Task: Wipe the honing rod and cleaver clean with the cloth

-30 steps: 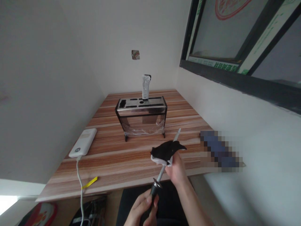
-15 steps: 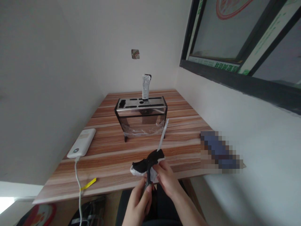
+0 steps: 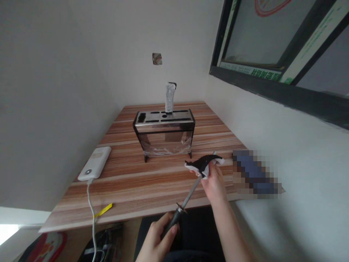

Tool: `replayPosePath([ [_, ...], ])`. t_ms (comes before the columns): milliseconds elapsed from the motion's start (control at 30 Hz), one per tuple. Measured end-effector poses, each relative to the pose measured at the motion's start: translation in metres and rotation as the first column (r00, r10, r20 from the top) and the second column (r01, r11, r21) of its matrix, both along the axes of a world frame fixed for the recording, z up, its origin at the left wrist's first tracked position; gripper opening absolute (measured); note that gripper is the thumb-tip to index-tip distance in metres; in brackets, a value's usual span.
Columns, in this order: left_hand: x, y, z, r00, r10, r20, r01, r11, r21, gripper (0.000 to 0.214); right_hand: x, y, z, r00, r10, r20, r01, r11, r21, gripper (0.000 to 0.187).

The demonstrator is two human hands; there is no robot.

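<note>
My left hand (image 3: 160, 234) is closed round the dark handle of a sharpening steel (image 3: 191, 194), whose grey rod slants up and to the right over the table's front edge. Round the rod, near its far end, my right hand (image 3: 214, 180) pinches a black and white cloth (image 3: 204, 163). The tip of the rod pokes out just beyond the cloth. Behind both hands stands a knife block (image 3: 165, 120) with a slotted metal top and dark side frames. One knife handle (image 3: 169, 98), wrapped in whitish plastic, sticks up from it.
On the left of the wood-grain table (image 3: 131, 185) lies a white power bank (image 3: 95, 163) with a white cable (image 3: 91, 207) running off the front edge. A yellow tag (image 3: 104, 210) is on the cable. At the right lies a pixelated object (image 3: 253, 173) by the wall.
My right hand has slid the cloth away from the handle toward the rod's tip, up and to the right. The guard and lower rod now show. My left hand still holds the handle.
</note>
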State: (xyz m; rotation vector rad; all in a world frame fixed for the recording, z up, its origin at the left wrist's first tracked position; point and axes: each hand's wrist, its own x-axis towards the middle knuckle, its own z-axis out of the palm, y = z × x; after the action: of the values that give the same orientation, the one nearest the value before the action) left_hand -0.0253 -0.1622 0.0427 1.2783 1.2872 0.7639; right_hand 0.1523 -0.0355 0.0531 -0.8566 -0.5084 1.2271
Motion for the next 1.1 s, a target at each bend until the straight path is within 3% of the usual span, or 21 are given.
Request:
replayPosePath([
  [133,-0.012,-0.005,-0.009,0.984,-0.027,0.175,0.058,0.983,-0.173,0.053,0.012,0.005,0.0,0.999,-0.034,-0.004,0.034,0.999,0.028,0.023],
  [267,-0.02,-0.011,-0.012,0.988,0.023,0.15,0.007,0.98,-0.199,0.054,0.011,0.005,0.001,0.998,-0.063,-0.009,0.063,0.997,0.048,0.023],
  [400,-0.021,-0.012,-0.004,0.995,0.098,-0.027,-0.099,0.994,-0.044,0.051,-0.001,0.001,0.003,0.995,-0.027,-0.094,0.026,1.0,-0.013,0.029],
  [500,-0.017,-0.009,0.004,0.987,0.106,-0.124,-0.094,0.991,0.098,0.043,-0.014,-0.005,-0.001,0.995,-0.018,-0.101,0.013,0.998,-0.055,0.032],
  [667,-0.007,-0.001,0.003,0.982,0.084,-0.167,-0.062,0.989,0.131,0.04,-0.038,-0.025,-0.024,0.999,0.029,-0.029,-0.032,0.994,-0.106,0.035],
  [800,-0.003,0.006,-0.005,0.981,0.108,-0.16,-0.08,0.981,0.175,0.041,-0.054,-0.046,-0.039,0.986,0.137,0.092,-0.117,0.973,-0.201,0.031],
  [933,-0.001,0.01,-0.012,0.97,0.147,-0.193,-0.095,0.963,0.253,0.042,-0.059,-0.057,-0.04,0.937,0.247,0.248,-0.188,0.952,-0.241,0.031],
  [1100,0.001,0.01,-0.01,0.963,0.182,-0.198,-0.123,0.954,0.274,0.039,-0.058,-0.058,-0.036,0.931,0.284,0.228,-0.228,0.943,-0.243,0.034],
])
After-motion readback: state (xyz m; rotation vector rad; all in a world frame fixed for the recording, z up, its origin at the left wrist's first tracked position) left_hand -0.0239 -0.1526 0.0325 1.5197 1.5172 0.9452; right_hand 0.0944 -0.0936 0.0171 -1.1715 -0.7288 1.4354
